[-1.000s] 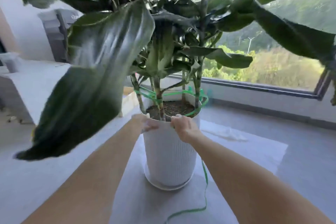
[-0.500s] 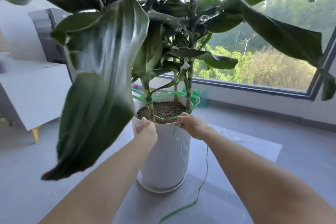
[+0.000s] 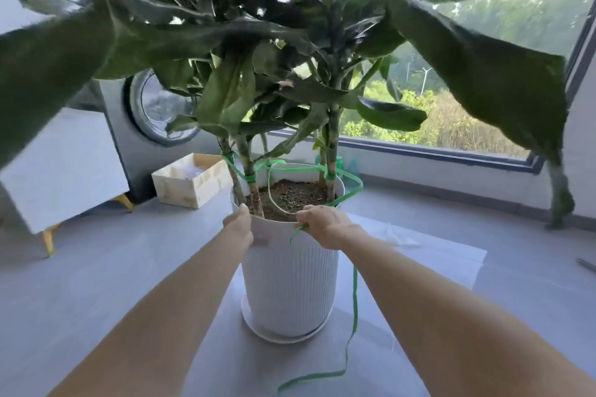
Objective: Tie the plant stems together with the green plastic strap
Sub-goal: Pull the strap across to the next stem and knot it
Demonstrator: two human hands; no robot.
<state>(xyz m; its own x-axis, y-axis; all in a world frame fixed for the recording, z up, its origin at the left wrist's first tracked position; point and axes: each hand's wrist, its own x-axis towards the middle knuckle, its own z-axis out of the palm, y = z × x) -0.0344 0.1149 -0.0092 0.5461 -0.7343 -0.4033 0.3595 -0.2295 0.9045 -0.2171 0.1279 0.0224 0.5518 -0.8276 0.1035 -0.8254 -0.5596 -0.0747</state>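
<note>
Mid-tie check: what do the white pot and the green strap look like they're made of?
White pot: probably matte plastic, though ceramic can't be ruled out. It has fine, even vertical ribs and a soft, dull sheen.
Green strap: thin, slightly glossy plastic ribbon. It is flat, and it curls and twists loosely where it trails down.

Lettering, labels, brands and numbers: none legible from where I stand, whether on the green plastic strap [image 3: 355,300], the white ribbed pot [image 3: 290,284], the pale open box [image 3: 190,185] or the grey machine with the round door [image 3: 117,132].
</note>
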